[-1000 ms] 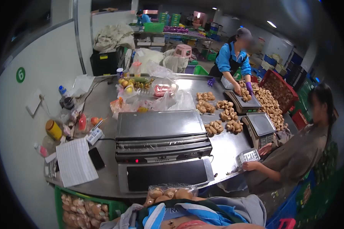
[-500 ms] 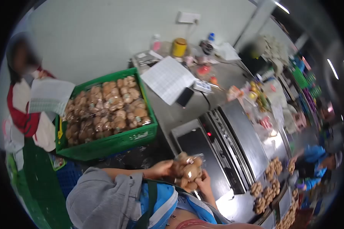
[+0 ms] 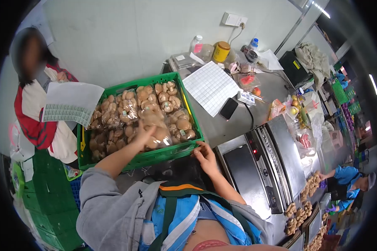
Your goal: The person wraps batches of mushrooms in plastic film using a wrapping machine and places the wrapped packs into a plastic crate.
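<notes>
My left hand (image 3: 143, 137) reaches over the near side of the green crate (image 3: 178, 149), its fingers round a clear bag of brown mushrooms (image 3: 160, 137). That bag is slightly blurred and sits among the other packs; part of it is hidden by the hand. Rows of similar bagged mushrooms (image 3: 127, 106) fill the crate, some with small green labels. Beside the crate's near right corner is my right hand (image 3: 206, 159), empty, with thumb and fingers apart. Its fingertips are close to the rim; whether they touch it I cannot tell.
On the right stands a metal wrapping machine (image 3: 262, 167) with a red light. Behind it the table holds a printed sheet (image 3: 211, 88), a phone (image 3: 228, 108) and a yellow jar (image 3: 221, 52). A person (image 3: 42, 108) holds label sheets at left. Another person (image 3: 347, 184) handles loose mushrooms (image 3: 299, 217).
The bag of mushrooms has moved from between both hands, in front of my body, left into the crate with my left hand. My right hand has let go of it and is near the crate's corner.
</notes>
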Demonstrator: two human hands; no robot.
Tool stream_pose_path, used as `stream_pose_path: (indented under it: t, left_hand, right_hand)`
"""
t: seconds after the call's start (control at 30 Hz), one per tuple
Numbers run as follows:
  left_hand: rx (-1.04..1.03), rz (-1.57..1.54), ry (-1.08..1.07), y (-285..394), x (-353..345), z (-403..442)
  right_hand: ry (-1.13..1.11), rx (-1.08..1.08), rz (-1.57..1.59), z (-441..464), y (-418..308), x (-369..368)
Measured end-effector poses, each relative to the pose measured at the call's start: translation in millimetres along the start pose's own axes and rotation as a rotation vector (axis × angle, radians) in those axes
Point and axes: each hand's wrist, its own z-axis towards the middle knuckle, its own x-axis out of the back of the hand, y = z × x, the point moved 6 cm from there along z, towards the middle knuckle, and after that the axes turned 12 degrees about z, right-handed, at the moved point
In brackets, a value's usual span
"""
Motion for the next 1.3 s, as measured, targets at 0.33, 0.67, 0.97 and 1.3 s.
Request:
stream_pose_path:
  t: [0.33,0.67,0.97,1.3]
  left_hand:
    - [-0.462,1.051,-0.612,24.6,10.9,15.3]
    - [-0.939,0.46,-0.684,192.1,-104.7,-62.4]
    - [-1.644,0.43,-1.213,250.4,-258.9,-336.3]
    - [-1.633,0.662,-1.353,266.2,-357.9,-461.3]
  right_hand:
    - [0.419,-0.047,0.038,-45.4,25.0,31.1]
    - [0.833,-0.036,-0.199,-160.5,-10.1,74.4]
    - [1.59,0.602,-0.027,-410.4,-62.4,227.1]
    - [1.699,0.123,-1.052,-571.3,-145.9,472.6]
